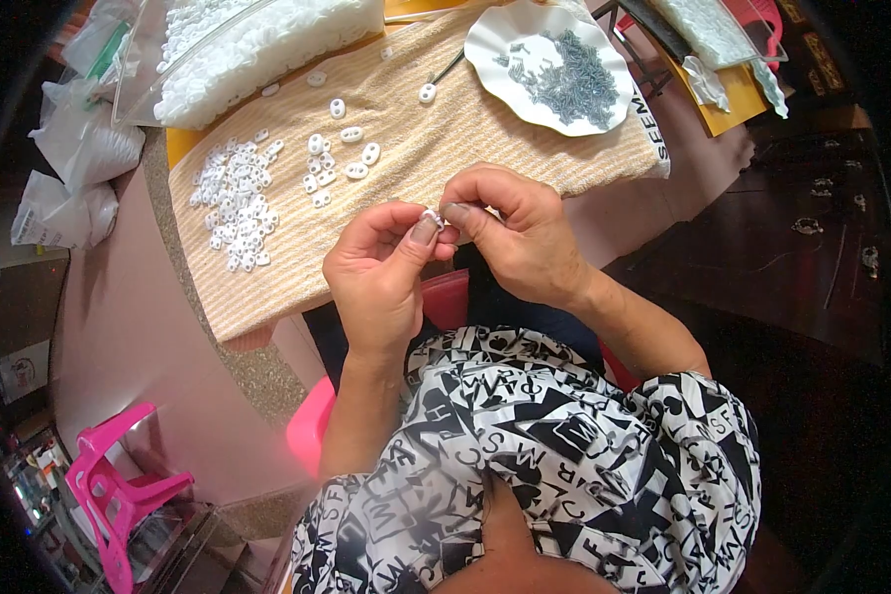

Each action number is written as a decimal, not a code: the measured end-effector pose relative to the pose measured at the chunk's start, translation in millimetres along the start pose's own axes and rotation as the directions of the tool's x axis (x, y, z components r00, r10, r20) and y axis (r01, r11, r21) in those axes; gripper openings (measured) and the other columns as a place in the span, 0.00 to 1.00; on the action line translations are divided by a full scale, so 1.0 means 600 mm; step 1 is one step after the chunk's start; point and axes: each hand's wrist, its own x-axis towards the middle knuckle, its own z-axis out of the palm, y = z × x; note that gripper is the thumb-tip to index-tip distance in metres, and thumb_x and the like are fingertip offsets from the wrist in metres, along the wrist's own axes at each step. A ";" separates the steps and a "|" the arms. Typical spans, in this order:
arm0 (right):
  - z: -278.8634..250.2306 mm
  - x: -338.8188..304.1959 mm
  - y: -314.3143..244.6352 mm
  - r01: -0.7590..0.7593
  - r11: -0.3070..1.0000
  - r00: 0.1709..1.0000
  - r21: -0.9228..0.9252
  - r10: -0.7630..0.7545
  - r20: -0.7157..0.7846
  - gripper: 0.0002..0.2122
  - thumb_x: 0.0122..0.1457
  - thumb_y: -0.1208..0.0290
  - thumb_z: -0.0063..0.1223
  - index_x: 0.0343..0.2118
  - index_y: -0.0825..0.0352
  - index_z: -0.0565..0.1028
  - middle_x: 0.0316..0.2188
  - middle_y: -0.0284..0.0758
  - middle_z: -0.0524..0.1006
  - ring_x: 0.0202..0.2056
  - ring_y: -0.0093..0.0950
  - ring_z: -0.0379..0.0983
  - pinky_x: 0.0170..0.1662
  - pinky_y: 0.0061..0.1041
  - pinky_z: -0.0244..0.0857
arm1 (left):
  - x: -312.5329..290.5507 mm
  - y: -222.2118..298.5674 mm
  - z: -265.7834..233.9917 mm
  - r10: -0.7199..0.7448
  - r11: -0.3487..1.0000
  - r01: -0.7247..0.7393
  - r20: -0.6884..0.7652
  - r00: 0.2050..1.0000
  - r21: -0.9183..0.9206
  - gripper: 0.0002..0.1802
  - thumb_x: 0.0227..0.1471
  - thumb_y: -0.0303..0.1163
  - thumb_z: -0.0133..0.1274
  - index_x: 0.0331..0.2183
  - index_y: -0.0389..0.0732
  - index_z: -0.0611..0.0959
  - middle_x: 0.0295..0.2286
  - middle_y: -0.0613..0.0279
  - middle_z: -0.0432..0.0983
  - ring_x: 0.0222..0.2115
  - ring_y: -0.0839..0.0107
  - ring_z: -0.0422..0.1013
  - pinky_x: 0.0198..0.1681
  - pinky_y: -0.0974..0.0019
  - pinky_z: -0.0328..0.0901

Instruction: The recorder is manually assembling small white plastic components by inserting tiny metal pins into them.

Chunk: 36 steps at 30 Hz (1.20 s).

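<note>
My left hand [378,265] pinches a small white plastic piece [431,215] between thumb and fingers, just past the near edge of the cloth. Thumb and forefinger of my right hand [525,238] are pressed together right against it; what they grip is too small to make out. On the cloth to the left lies a heap of small white two-holed pieces [236,203]. Several larger oval white pieces [356,170] are scattered beside it. A white scalloped plate [485,40] at the far right holds many small dark metal pins or screws [576,84].
A striped beige cloth [267,307] covers the table. Behind the heap, a clear bin [267,59] is full of white pieces. Plastic bags [84,139] stand at the left. A pink stool [119,485] is at the lower left, and dark wooden furniture [762,228] at the right.
</note>
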 end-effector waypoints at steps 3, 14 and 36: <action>0.000 0.000 -0.001 -0.006 1.000 1.000 0.007 0.006 0.010 0.03 0.47 0.79 0.49 0.24 0.73 0.71 0.21 0.40 0.71 0.24 0.31 0.70 0.27 0.24 0.63 | -0.001 0.002 0.000 0.003 1.000 -0.003 0.002 1.000 -0.005 0.06 0.44 0.18 0.50 0.30 0.29 0.74 0.25 0.54 0.74 0.25 0.70 0.72 0.28 0.73 0.69; -0.003 0.002 -0.011 0.115 0.986 0.993 -0.122 -0.113 0.022 0.02 0.45 0.80 0.49 0.22 0.72 0.70 0.20 0.40 0.70 0.23 0.34 0.69 0.27 0.27 0.63 | -0.002 0.000 -0.001 -0.005 1.000 0.005 0.008 1.000 -0.014 0.06 0.44 0.18 0.51 0.30 0.29 0.74 0.25 0.54 0.73 0.24 0.70 0.72 0.28 0.73 0.69; 0.000 0.017 0.007 -0.089 0.992 0.991 0.086 0.079 0.106 0.06 0.50 0.77 0.49 0.30 0.73 0.73 0.22 0.33 0.73 0.26 0.18 0.69 0.28 0.18 0.64 | 0.010 -0.024 -0.006 0.155 0.984 -0.143 -0.116 0.981 0.101 0.06 0.45 0.20 0.51 0.31 0.30 0.74 0.23 0.57 0.73 0.21 0.73 0.71 0.25 0.75 0.68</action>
